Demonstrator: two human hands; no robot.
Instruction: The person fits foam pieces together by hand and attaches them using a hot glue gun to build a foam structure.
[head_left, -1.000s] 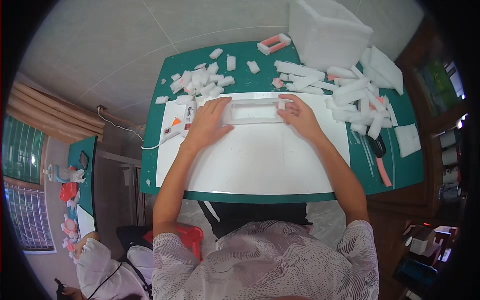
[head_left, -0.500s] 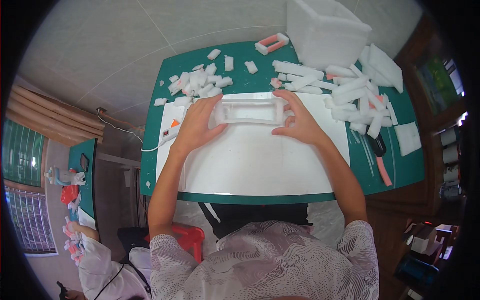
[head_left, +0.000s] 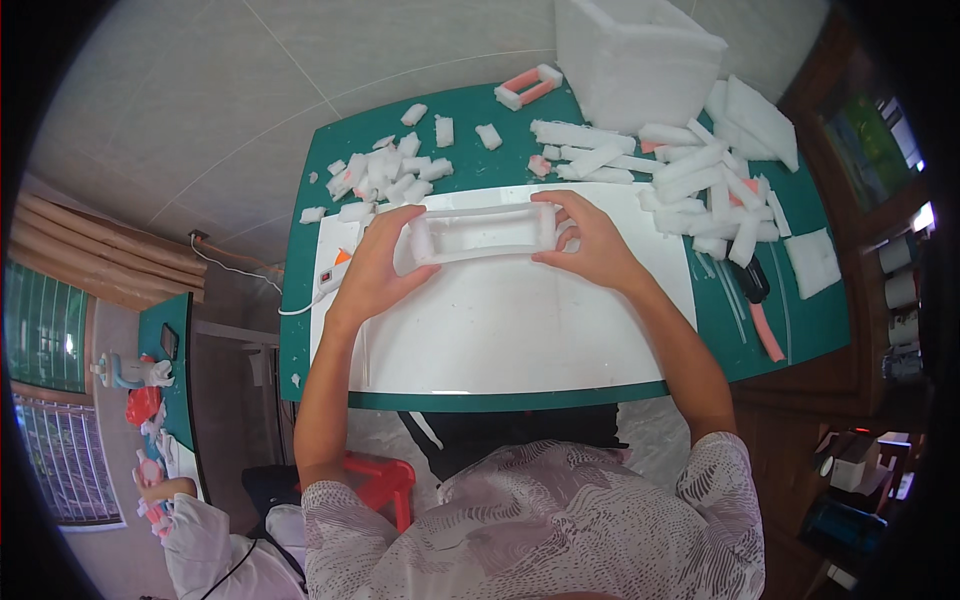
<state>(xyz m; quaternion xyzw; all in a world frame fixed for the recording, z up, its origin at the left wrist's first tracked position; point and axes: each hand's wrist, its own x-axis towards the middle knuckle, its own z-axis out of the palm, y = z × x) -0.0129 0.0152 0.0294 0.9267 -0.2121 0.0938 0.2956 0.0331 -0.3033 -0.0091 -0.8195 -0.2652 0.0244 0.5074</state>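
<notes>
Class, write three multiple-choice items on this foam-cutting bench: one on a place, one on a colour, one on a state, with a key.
1. Where is the big white foam box?
A far right of the table
B near left corner
C on the floor

2. What colour is the cutting mat?
A red
B green
C yellow

3. The long white rectangular foam frame is:
A lying untouched
B held at both ends
C snapped in two

Key: 1 A, it stands at the far edge, right. 2 B, green shows around the white board. 3 B, left hand and right hand grip its ends.

Foam frame (head_left: 478,232) now lifted, tilted
</notes>
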